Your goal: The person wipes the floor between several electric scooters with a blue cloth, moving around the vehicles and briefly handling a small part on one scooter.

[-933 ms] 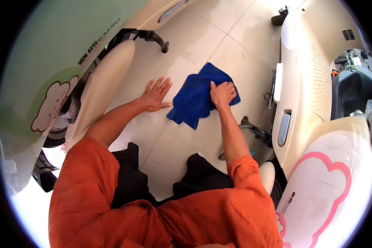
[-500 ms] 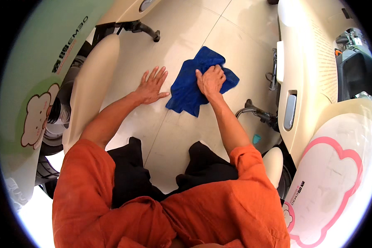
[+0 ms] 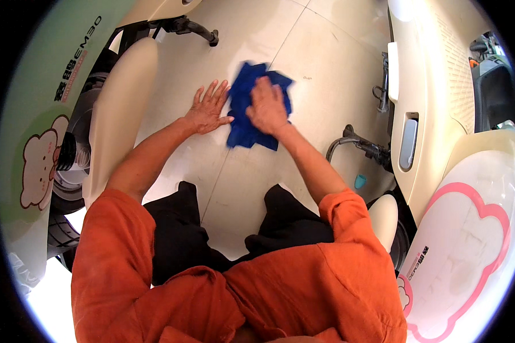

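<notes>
From the head camera, the only view: pressing on the blue cloth [image 3: 240,97] with the right hand [image 3: 268,107], with fingers stretched forward over the fabric rather than curled round it; slightly blurred, so impossible to tell whether any fold is pinched underneath. Lying on the pale tiled floor [image 3: 326,68] between the green-panelled scooter [image 3: 28,86] and the cream scooter [image 3: 409,86]: the cloth, now shifted leftward and more bunched than half a second ago. Braced on the floor at its left: the left hand [image 3: 206,112], unmoved, spread and grasping nothing, with the thumb tip right at the cloth's edge. Judging by the shift, probably mid-stroke in rubbing the cloth over the tiles, exposing again the patch on the right. Well apart, by the cream scooter: a black kickstand [image 3: 372,150] and a small turquoise piece [image 3: 360,182].
</notes>
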Action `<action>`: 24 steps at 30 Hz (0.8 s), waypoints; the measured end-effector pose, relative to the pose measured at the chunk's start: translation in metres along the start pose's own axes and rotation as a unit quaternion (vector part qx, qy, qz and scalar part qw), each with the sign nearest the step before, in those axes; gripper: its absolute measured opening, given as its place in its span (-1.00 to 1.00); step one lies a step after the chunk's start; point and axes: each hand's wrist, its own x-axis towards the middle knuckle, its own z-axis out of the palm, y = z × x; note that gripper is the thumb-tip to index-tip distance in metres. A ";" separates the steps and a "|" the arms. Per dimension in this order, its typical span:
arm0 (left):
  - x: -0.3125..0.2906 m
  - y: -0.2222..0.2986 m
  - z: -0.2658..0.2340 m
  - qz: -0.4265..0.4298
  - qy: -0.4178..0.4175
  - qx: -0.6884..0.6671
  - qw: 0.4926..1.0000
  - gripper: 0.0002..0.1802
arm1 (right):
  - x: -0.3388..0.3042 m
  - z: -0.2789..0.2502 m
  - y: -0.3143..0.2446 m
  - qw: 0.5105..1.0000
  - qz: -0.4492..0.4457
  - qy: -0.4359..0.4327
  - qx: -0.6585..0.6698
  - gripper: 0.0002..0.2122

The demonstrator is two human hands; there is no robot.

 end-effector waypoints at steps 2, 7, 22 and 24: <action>0.004 -0.004 0.000 -0.008 -0.033 0.017 0.999 0.08 | -0.012 0.009 -0.015 0.991 -0.126 0.034 0.018 -0.35; 0.000 -0.005 0.006 0.013 0.009 -0.011 1.000 0.08 | -0.008 0.003 0.057 0.984 0.154 0.063 0.065 -0.22; 0.010 -0.004 0.009 0.004 0.057 -0.073 0.996 -0.15 | -0.010 0.008 0.081 0.941 0.324 0.091 0.019 -0.24; 0.020 0.001 0.007 -0.004 0.117 -0.129 0.985 -0.23 | -0.009 0.003 0.116 0.910 0.400 0.110 0.021 -0.24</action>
